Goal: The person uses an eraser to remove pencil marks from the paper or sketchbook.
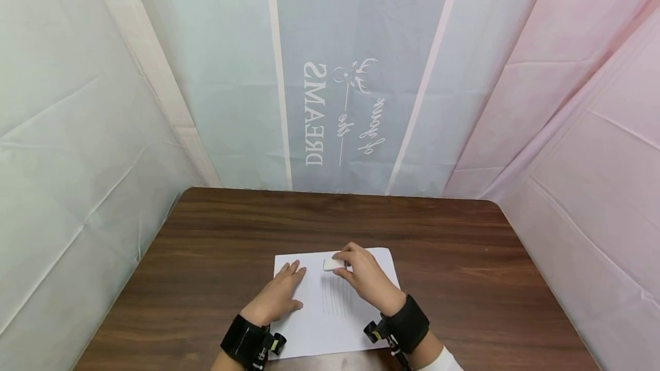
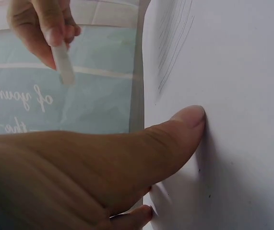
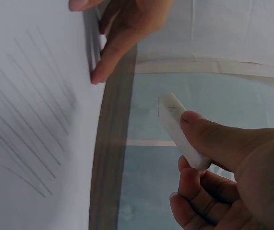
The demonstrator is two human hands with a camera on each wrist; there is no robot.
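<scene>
A white sheet of paper (image 1: 319,331) lies on the table, with several thin grey pencil lines (image 1: 336,296) drawn down its middle. My right hand (image 1: 368,276) pinches a white eraser (image 3: 180,129) between thumb and fingers. In the right wrist view the eraser is raised off the sheet, and a small grey smudge marks its face. In the head view it overlaps the upper ends of the lines. Spread on the left part of the paper is my left hand (image 1: 275,299), fingers straight and thumb apart. Its thumb (image 2: 175,132) rests on the sheet in the left wrist view.
The dark wooden table (image 1: 232,233) extends around the paper on all sides. Behind it hangs a pale blue curtain (image 1: 330,27) with mirrored lettering; more cloth (image 1: 593,188) closes in the sides. A black band with a small camera sits on each wrist. Tiny dark specks dot the paper.
</scene>
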